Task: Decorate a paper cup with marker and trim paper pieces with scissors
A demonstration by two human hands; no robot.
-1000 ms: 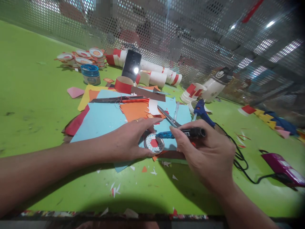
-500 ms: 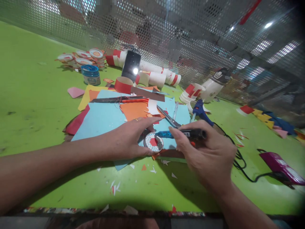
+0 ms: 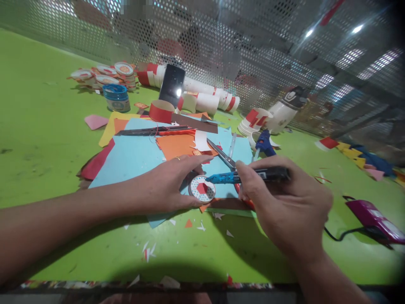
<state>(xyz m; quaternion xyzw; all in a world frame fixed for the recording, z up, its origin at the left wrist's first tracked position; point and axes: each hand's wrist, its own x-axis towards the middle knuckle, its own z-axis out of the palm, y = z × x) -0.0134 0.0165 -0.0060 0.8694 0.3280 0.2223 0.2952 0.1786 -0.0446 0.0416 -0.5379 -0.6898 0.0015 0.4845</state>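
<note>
Between the thumb and fingers of my left hand (image 3: 172, 183) rests a small round disc (image 3: 202, 196), white with blue dots and a red shape in its middle. My right hand (image 3: 287, 207) grips a black marker pen (image 3: 272, 174) whose front part is smeared blue. The pen's tip is at the disc's upper right edge; I cannot tell whether it touches. Under both lie light blue paper sheets (image 3: 133, 162). Silver-bladed scissors (image 3: 221, 153) lie behind the pen, their handles partly hidden by my right hand.
Dark-bladed scissors (image 3: 142, 131) and a red paper ring (image 3: 160, 111) lie beyond. Farther back are a blue paint jar (image 3: 116, 99), stacked discs (image 3: 125, 69), a propped phone (image 3: 172, 84) and paper cups (image 3: 207, 102). Rightward are a blue glue gun (image 3: 265, 143) and a magenta corded box (image 3: 373, 217).
My right hand has shifted right and the pen lies a little flatter, its tip still at the disc. My left hand keeps its hold. The whole view has moved slightly.
</note>
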